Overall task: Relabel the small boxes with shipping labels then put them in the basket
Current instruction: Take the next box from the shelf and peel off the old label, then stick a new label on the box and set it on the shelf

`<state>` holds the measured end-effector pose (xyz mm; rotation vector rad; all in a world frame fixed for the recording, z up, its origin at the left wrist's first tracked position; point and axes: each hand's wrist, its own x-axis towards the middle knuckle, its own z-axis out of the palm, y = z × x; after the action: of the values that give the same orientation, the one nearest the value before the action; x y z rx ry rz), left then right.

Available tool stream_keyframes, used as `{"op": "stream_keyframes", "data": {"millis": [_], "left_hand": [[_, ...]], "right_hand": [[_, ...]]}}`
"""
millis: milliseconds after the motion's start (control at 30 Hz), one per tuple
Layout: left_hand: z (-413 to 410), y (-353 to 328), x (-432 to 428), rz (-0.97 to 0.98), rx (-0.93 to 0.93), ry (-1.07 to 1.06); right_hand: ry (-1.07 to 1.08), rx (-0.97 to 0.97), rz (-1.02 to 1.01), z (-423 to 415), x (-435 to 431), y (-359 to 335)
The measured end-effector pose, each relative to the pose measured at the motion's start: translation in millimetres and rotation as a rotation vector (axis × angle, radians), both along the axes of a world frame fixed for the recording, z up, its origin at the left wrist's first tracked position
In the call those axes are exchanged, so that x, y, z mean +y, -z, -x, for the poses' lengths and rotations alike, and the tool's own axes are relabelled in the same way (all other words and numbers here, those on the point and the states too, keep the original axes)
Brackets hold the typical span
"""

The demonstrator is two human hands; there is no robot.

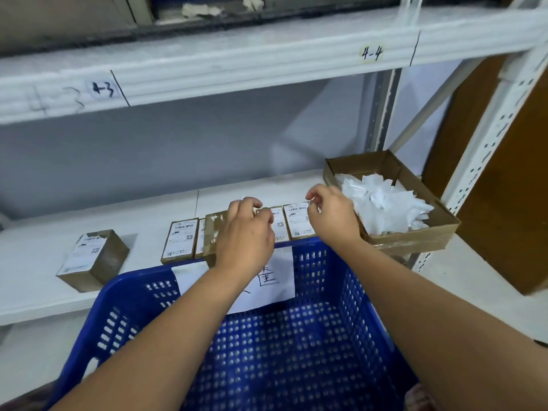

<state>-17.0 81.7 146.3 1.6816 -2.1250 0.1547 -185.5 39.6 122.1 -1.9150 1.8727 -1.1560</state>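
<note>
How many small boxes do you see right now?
6: one box alone far left; four in a row behind the basket; a taped box in the left hand. More may be hidden.

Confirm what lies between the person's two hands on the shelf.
Head view: two small brown cardboard boxes with white shipping labels, side by side, between left hand and right hand.

Deep blue basket [326, 336] at six o'clock, walls and floor patterned with a grid of small slots. Toward twelve inside it, a white sheet [278, 287] with black handwriting. Beyond, brown cardboard small boxes [180, 241] carrying white labels [298, 221] printed with black barcodes. At three o'clock, a brown cardboard tray [415, 238] holds white paper scraps [382, 203]. Up top, a white shelf beam [237, 72] with black marker numbers.
</note>
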Motion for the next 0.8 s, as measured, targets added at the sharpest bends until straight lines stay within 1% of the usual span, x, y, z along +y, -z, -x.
{"op": "stream_keyframes", "data": {"millis": [100,200,333,433,500,667,800], "left_hand": [[-12.7,-23.1,6.8,-0.009,-0.060,-0.029],[-28.6,-51.8,14.8,0.009,-0.076,-0.049],[-54.9,-94.1,29.2,0.019,-0.031,-0.100],[-73.2,-119.2,39.7,0.062,0.078,-0.110],[-85.5,-132.5,42.4,0.086,0.109,-0.107],[-109.9,-165.9,32.8,0.027,0.031,-0.103],[-123.3,-193.6,14.3,0.132,0.000,-0.102]], "right_hand": [[-0.181,0.127,-0.097,-19.9,7.9,-28.9],[-0.271,0.218,-0.130,-40.5,15.1,-66.3],[-0.327,0.290,-0.099,-69.0,28.4,-120.0],[-0.372,0.371,-0.092,-89.7,37.9,-150.2],[-0.375,0.384,-0.056,-103.8,42.1,-165.5],[-0.289,0.436,0.093,-130.8,44.3,-195.4],[-0.214,0.488,0.206,-150.1,39.0,-219.1]]}}
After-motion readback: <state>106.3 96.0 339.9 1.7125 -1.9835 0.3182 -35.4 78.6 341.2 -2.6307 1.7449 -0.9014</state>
